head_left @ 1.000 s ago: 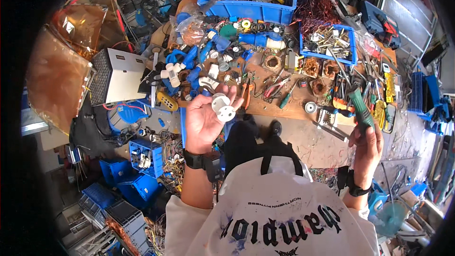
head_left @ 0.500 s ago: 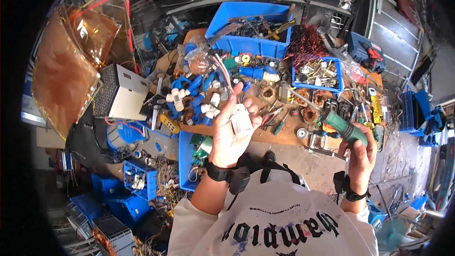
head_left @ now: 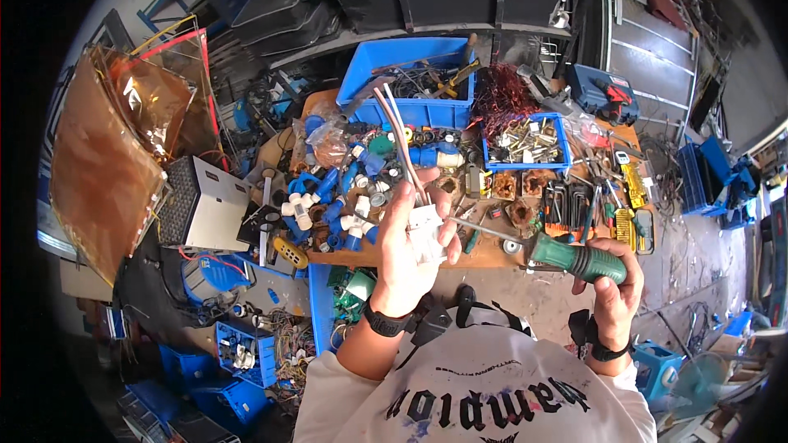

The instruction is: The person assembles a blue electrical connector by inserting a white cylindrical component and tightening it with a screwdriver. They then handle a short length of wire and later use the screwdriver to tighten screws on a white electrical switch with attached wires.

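In my left hand lies a small white block-shaped electrical part, held between the thumb and the fingers. Pale and reddish wires rise out of its top. My right hand is wrapped round the green and black handle of a large screwdriver. The metal shaft points left at the white part; its tip is close by the left fingers, and I cannot tell whether it touches. Both hands are above the front edge of the workbench.
A large blue crate of tools stands at the back, near a small blue tray of metal pieces. Blue and white pipe fittings crowd the left side. Hex keys lie on the right. A blue bin stands below the bench.
The screwdriver has swung from pointing up and left to nearly level, bringing its tip to the white part. My right hand has come slightly left and lower. The whole view has shifted.
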{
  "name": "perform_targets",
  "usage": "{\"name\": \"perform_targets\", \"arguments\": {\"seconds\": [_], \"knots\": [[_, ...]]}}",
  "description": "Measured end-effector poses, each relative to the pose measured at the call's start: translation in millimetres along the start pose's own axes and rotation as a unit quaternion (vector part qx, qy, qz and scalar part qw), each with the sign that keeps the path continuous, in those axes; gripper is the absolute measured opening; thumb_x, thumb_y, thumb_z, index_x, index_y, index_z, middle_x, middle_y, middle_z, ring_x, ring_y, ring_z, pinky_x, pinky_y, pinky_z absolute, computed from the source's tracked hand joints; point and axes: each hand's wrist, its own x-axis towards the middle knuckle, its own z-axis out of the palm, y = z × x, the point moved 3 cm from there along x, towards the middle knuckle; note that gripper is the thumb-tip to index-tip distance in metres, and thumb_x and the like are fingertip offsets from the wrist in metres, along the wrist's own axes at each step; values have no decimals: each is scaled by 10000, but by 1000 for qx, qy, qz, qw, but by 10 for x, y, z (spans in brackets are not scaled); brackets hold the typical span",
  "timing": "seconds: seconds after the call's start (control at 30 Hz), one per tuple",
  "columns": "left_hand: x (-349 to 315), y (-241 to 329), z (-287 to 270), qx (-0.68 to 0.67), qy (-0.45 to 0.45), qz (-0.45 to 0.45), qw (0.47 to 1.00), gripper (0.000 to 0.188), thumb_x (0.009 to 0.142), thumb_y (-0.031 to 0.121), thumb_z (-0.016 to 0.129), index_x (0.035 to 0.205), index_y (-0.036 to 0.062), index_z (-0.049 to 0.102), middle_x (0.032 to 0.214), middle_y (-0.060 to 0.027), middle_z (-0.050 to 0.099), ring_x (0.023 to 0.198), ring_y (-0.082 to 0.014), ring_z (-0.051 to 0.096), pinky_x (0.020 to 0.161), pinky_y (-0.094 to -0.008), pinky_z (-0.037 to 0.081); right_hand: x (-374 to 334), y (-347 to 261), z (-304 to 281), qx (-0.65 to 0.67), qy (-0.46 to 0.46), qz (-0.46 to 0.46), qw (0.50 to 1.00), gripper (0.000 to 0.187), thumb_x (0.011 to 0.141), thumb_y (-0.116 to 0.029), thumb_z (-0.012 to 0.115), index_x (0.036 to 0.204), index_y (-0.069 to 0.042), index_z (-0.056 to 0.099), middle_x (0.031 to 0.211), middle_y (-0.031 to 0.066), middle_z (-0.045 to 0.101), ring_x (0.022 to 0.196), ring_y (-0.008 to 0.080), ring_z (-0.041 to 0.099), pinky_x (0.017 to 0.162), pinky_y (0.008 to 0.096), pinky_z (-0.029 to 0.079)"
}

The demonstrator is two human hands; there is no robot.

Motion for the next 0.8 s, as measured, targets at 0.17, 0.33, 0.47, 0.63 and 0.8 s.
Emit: {"name": "perform_targets", "arguments": {"seconds": [0.17, 0.33, 0.47, 0.63, 0.8], "knots": [[-62, -58, 80, -52, -27, -29, 998, 356, 996, 354, 369, 1180, 69, 477, 852, -66, 494, 531, -130, 484, 373, -298, 448, -78, -20, -89, 5, 14, -5, 1000, 551, 795, -340, 695, 1123, 64, 513, 917, 122, 615, 674, 140, 606, 630, 252, 494], [-59, -76, 132, -20, -58, -20, 998, 353, 989, 349, 380, 1180, 65, 468, 865, -78, 496, 523, -128, 488, 367, -294, 454, -117, -121, -106, -4, 28, -12, 1000, 567, 782, -360, 699, 1109, 67, 521, 927, 126, 613, 667, 141, 610, 616, 247, 493], [-42, -34, 203, -13, -102, -19, 995, 353, 986, 339, 381, 1178, 54, 462, 854, -88, 505, 512, -129, 500, 365, -283, 467, -63, -236, -60, -15, 38, -22, 999, 568, 773, -364, 700, 1097, 69, 526, 885, 117, 622, 653, 136, 612, 597, 243, 492], [-43, -9, 206, -33, -117, -35, 992, 355, 985, 338, 384, 1177, 50, 461, 845, -92, 508, 499, -124, 502, 360, -283, 472, -41, -280, -62, -39, 6, -16, 999, 542, 768, -345, 692, 1086, 66, 536, 874, 116, 637, 643, 124, 608, 605, 232, 485], [-68, 3, 235, -20, -108, -47, 993, 353, 988, 335, 375, 1178, 50, 463, 843, -88, 497, 492, -122, 496, 359, -284, 472, -32, -451, -108, -113, -27, -58, 992, 505, 773, -330, 684, 1061, 64, 553, 926, 133, 651, 730, 161, 638, 667, 250, 493]]}}
